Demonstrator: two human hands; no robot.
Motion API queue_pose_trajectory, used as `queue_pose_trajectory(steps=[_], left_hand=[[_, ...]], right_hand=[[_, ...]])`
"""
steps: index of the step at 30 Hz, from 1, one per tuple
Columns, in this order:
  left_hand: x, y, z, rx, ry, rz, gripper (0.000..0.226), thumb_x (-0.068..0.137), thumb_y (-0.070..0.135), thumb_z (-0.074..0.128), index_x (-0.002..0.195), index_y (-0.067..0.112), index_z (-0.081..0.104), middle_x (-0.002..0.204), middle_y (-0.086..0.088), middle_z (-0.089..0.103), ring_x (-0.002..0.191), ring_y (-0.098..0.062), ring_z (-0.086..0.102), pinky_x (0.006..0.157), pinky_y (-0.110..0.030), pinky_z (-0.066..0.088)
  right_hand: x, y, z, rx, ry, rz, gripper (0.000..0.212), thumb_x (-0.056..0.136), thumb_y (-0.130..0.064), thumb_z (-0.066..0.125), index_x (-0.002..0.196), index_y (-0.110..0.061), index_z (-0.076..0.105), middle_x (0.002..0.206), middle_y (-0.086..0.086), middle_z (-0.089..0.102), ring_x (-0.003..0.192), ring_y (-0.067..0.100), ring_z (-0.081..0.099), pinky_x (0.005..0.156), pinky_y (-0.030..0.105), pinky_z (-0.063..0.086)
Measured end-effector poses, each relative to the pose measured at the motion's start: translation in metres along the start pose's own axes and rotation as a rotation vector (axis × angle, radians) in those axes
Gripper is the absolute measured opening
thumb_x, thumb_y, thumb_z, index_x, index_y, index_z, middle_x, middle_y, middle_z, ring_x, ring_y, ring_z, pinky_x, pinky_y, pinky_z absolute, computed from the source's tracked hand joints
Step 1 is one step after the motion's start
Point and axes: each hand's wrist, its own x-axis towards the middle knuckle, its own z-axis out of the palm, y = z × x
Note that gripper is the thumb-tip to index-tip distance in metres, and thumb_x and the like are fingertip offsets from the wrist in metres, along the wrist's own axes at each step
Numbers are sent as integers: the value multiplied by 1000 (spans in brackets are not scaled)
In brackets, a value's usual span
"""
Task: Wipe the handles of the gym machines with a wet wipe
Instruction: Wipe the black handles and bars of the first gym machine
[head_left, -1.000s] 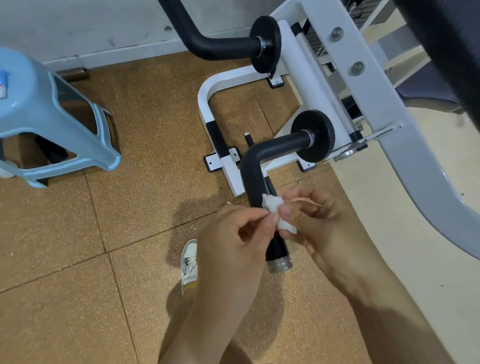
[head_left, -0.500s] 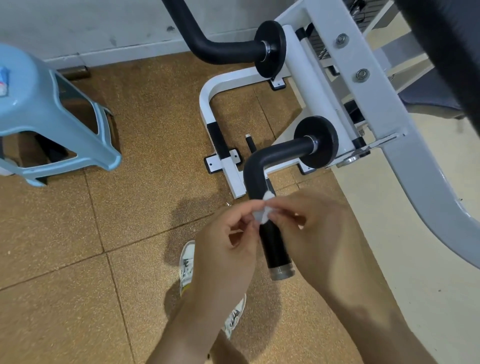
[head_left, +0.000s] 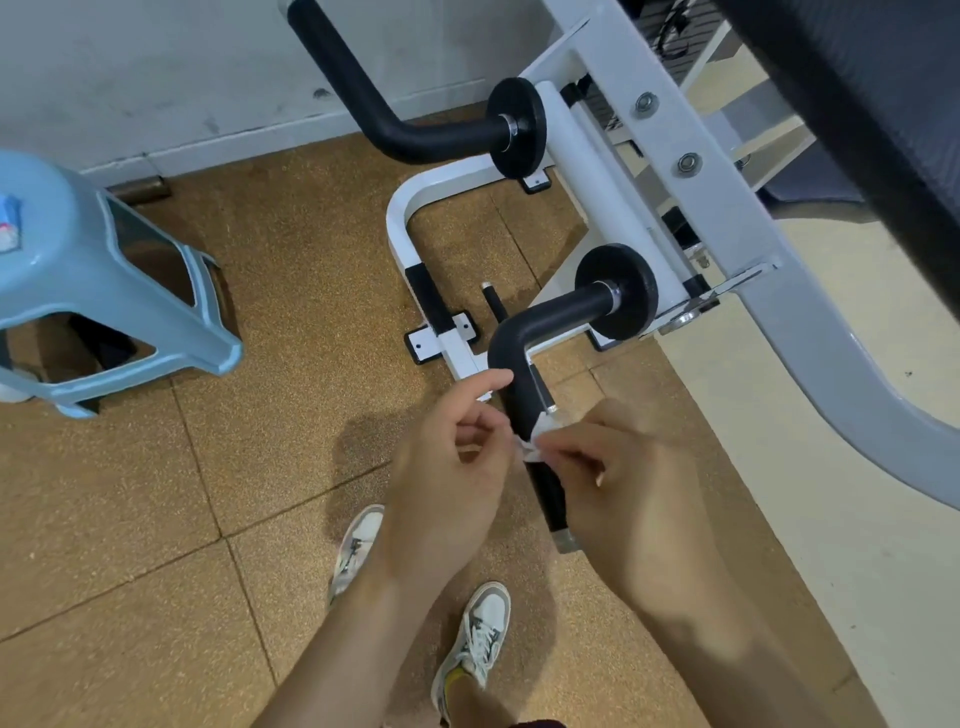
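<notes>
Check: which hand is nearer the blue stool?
Left. The left hand is between the blue stool and the black handle, apart from the stool; the right hand is beyond the handle, pinching the wet wipe.

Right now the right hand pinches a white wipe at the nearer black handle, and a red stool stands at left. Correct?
No: the head view shows the stool is light blue, not red. The right hand does pinch the white wipe at the nearer black handle.
</notes>
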Motion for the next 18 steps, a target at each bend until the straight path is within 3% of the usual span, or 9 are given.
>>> queue_pose_trajectory(steps=[2,5,8,11,16,18], left_hand=[[9,0,-6,8,-29,2,34,91,18,60,117,41,58,84,17,64,86,1,60,74,-6,44],[24,1,-12,45,-76,35,29,90,21,63,114,39,61,81,19,63,82,4,60,72,-7,46],[37,2,-22,90,-167,67,28,89,17,64,110,36,61,81,13,61,82,5,57,70,-7,46],[49,3,-30,123,-260,61,28,89,18,64,108,37,59,85,12,61,83,5,56,70,-8,44],[71,7,-41,131,-354,109,23,90,17,63,107,32,61,88,17,61,87,15,53,70,0,40],[79,7,-46,113,-384,128,18,91,17,62,102,30,64,91,17,64,88,12,57,73,-3,43]], right_hand=[[7,-1,4,-45,18,13,13,79,-8,69,74,-19,75,70,-6,58,63,12,51,53,26,44],[37,-6,18,-99,81,60,14,78,-4,69,77,-17,75,72,-5,59,66,11,51,54,23,43],[30,-11,19,-103,60,105,17,76,2,68,75,-14,74,71,1,63,64,19,57,55,36,50],[31,-19,21,-110,62,146,20,73,3,71,77,-16,74,69,-1,64,61,18,58,53,36,50],[48,-27,33,-79,161,249,21,77,0,72,82,-20,76,75,-6,66,66,11,58,56,26,48],[36,-36,35,-130,132,261,22,75,4,71,78,-17,74,72,-2,62,62,14,56,51,31,46]])
